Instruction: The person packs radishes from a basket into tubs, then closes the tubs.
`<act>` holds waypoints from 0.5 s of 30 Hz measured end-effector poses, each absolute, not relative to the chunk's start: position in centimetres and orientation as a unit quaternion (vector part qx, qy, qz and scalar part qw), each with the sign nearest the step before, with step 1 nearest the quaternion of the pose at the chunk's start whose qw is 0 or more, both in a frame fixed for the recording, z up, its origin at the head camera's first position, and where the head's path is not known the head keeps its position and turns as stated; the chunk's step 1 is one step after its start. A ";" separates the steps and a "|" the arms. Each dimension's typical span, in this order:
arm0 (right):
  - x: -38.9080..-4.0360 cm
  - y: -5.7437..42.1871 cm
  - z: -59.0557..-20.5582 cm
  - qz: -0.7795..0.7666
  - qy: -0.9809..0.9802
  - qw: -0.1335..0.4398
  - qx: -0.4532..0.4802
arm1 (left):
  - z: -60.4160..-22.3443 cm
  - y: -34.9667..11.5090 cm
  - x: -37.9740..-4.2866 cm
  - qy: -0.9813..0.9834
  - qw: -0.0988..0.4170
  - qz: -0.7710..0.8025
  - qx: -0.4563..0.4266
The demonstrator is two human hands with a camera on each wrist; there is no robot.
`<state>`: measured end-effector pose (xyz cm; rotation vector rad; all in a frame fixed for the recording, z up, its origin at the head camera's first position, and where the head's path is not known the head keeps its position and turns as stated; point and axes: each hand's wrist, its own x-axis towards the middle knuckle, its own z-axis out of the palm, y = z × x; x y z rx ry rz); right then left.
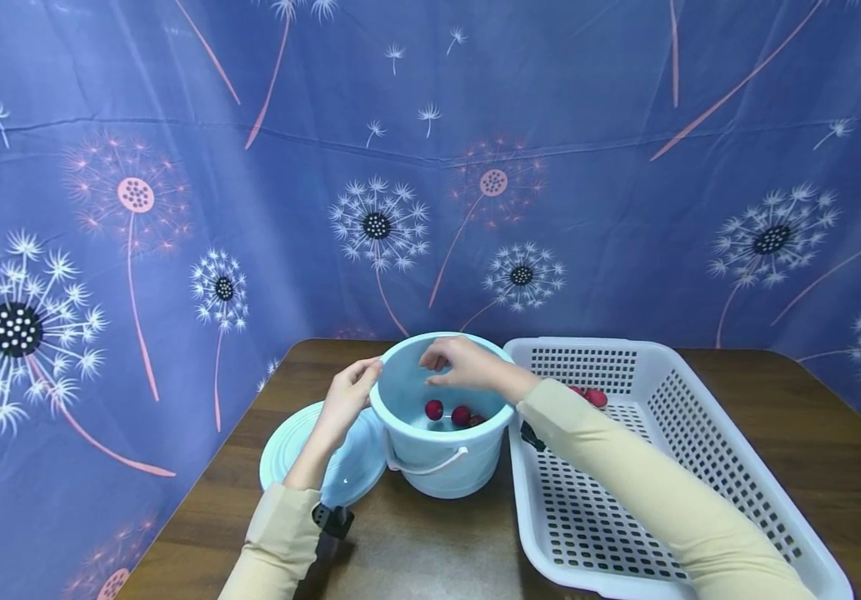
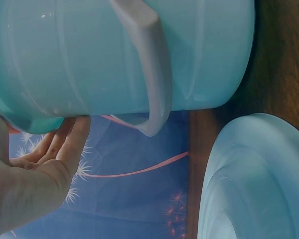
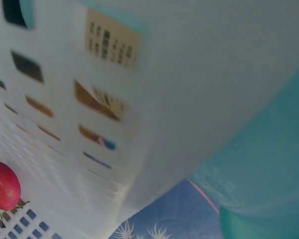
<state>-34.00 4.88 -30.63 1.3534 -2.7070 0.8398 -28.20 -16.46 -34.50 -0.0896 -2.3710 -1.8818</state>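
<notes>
A light blue bucket [image 1: 441,462] stands upright on the table, with several round red pieces of produce [image 1: 434,409] inside at the bottom. My left hand [image 1: 347,396] grips the bucket's left rim, thumb on one side and fingers on the other. Over the bucket's opening is my right hand [image 1: 463,362], its fingers loosely curled with a gap to the thumb and nothing visible between them. To the right, a white perforated basket [image 1: 700,417] holds more red produce [image 1: 597,397]. One red piece [image 3: 4,185] shows a pale brownish end with dry stubs; its exact kind is unclear.
A light blue round lid [image 1: 358,467] lies on the wooden table [image 1: 415,550] left of the bucket, partly behind my left forearm. The bucket's pale handle [image 1: 430,467] hangs down in front. A blue dandelion-print cloth [image 1: 430,208] hangs behind the table.
</notes>
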 end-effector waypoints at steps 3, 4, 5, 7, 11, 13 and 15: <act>-34.0 4.9 -30.7 0.267 -0.860 0.004 0.434 | -34.6 -16.5 -28.2 -0.783 0.056 -0.619 -0.030; -34.0 4.9 -30.8 0.267 -0.860 0.004 0.435 | -34.6 -16.5 -28.2 -0.782 0.055 -0.620 -0.028; -34.0 4.9 -30.8 0.267 -0.859 0.005 0.436 | -34.6 -16.5 -28.2 -0.782 0.055 -0.620 -0.029; -34.1 4.9 -30.9 0.267 -0.858 0.006 0.438 | -34.6 -16.5 -28.1 -0.783 0.054 -0.619 -0.031; -34.1 4.9 -31.0 0.266 -0.860 0.013 0.436 | -34.5 -16.5 -28.1 -0.783 0.053 -0.619 -0.034; -34.1 4.9 -30.9 0.266 -0.861 0.014 0.434 | -34.5 -16.5 -28.2 -0.782 0.052 -0.621 -0.034; -34.0 4.9 -30.8 0.266 -0.861 0.014 0.434 | -34.5 -16.5 -28.2 -0.782 0.053 -0.620 -0.034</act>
